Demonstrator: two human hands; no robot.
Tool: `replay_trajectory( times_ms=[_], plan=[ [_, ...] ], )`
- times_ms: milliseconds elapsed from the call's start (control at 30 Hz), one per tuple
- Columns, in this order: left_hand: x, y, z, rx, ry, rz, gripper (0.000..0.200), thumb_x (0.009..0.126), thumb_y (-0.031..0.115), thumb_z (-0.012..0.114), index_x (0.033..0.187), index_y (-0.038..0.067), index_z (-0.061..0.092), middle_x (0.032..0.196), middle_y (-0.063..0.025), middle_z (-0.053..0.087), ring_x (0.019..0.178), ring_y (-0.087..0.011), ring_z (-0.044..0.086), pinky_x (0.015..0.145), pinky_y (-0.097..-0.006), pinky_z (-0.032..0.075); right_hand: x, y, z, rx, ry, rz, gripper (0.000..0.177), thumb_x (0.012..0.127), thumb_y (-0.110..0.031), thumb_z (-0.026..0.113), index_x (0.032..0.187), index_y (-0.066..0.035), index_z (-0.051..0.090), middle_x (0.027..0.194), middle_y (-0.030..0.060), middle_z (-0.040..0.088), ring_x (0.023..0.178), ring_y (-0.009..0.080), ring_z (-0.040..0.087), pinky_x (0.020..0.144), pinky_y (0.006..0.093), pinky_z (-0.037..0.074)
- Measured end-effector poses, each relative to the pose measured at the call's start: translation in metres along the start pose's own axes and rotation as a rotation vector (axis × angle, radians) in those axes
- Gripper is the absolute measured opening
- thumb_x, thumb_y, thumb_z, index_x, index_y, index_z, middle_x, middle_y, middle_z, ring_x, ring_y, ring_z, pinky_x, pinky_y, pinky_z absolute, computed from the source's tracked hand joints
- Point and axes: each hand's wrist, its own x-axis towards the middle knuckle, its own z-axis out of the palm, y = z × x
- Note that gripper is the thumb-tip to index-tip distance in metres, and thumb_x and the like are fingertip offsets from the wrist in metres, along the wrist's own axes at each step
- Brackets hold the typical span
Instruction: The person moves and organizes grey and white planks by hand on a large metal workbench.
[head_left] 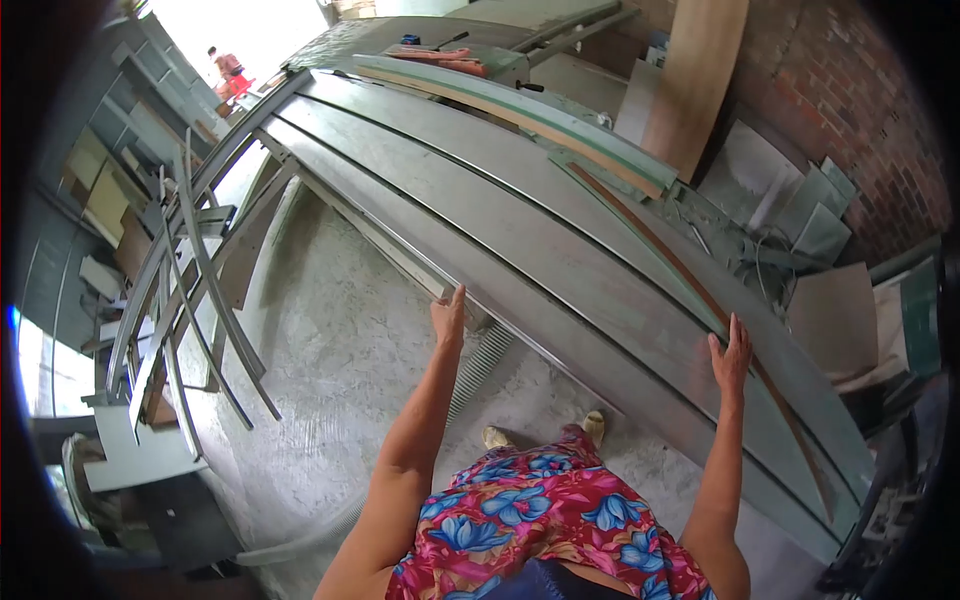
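My left hand (449, 318) is at the near edge of a long grey metal machine table (470, 225), with its fingers bent over a thin metal rail along that edge. My right hand (733, 358) lies farther right on the table. Its fingers are stretched out and the thumb stands apart, touching a long narrow brown strip (650, 240) with a pale green side. The strip lies lengthwise over the table top, running past my right hand toward the lower right end. Dark grooves run the length of the table.
Behind the table lies a long pale green-and-wood board (520, 115). Curved metal strips (215, 290) jut out at the left. A ribbed hose (480, 370) runs along the floor under the table. Panels (830, 320) lean by the brick wall. Another person (228, 65) is far off.
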Motion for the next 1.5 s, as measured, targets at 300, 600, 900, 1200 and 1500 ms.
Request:
replay_trajectory(
  times_ms=[300,600,900,1200,1500],
  plan=[
    [-0.048,-0.021,0.049,0.074,0.295,0.039,0.072,0.075,0.047,0.067,0.115,-0.009,0.044,0.112,-0.0262,0.053,0.107,-0.0362,0.052,0.091,-0.0389,0.04,-0.033,0.107,-0.032,0.136,0.017,-0.071,0.034,0.084,-0.022,0.062,0.114,-0.007,0.06,0.116,0.0135,0.05,0.107,0.0304,0.049,0.089,0.0418,0.042],
    [-0.129,0.015,0.092,0.304,0.638,0.447,0.054,0.075,0.021,0.068,0.118,-0.002,0.045,0.118,-0.0202,0.048,0.114,-0.0347,0.042,0.097,-0.0408,0.034,-0.034,0.101,-0.03,0.285,0.057,-0.258,0.029,0.078,-0.013,0.066,0.104,-0.003,0.063,0.094,0.0095,0.053,0.09,0.027,0.052,0.075,0.0395,0.044],
    [-0.198,0.045,0.157,0.454,0.232,0.849,0.052,0.071,0.013,0.068,0.118,0.007,0.046,0.121,-0.0184,0.046,0.116,-0.035,0.04,0.098,-0.0429,0.033,0.022,0.011,-0.008,0.33,-0.043,-0.303,0.033,0.078,-0.014,0.067,0.109,-0.007,0.061,0.101,0.0088,0.053,0.096,0.0266,0.053,0.081,0.0383,0.045],
    [-0.242,0.062,0.217,0.764,-0.28,1.005,0.063,0.082,0.037,0.06,0.135,0.014,0.035,0.14,-0.0194,0.027,0.132,-0.0374,0.022,0.105,-0.0531,0.021,-0.006,0.144,-0.048,0.14,0.034,-0.19,0.044,0.075,-0.023,0.068,0.115,-0.009,0.057,0.118,0.0108,0.05,0.107,0.0292,0.049,0.09,0.0434,0.04],
    [-0.184,0.062,0.201,0.758,0.075,0.919,0.063,0.082,0.035,0.06,0.135,0.013,0.035,0.142,-0.0199,0.026,0.131,-0.0374,0.025,0.104,-0.0559,0.018,-0.051,0.232,-0.052,0.005,0.102,0.027,0.031,0.084,-0.033,0.059,0.108,-0.013,0.064,0.102,0.0065,0.053,0.094,0.0254,0.051,0.086,0.0425,0.039]
  ],
)
